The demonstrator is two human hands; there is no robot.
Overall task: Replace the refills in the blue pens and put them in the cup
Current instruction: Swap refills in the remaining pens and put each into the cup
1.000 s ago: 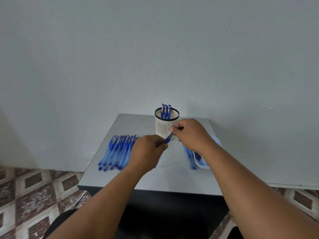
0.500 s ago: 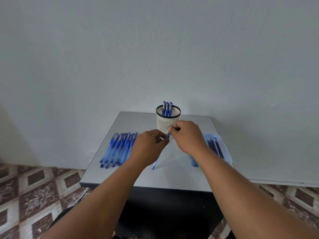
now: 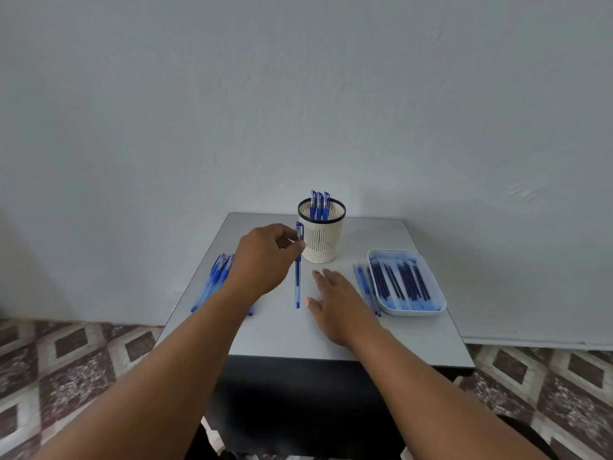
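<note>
Pen cup [image 3: 321, 239]: showing cream slotted mesh, black rim. Pens [image 3: 217, 280]: showing blue. Refill tray [image 3: 438, 295]: appearing pale blue. Table [image 3: 414, 340]: appearing light grey. Floor tiles [image 3: 66, 360]: displaying brown-and-cream diamonds.

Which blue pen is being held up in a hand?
The capped blue plastic pen that the left hand pinches near its cap, upright beside the cream slotted cup. The others stand inside the cup or lie flat on the grey table.

Left hand [image 3: 265, 257] raised with fingers [image 3: 293, 244] pinched; right hand [image 3: 338, 300] flat, fingers spread
</note>
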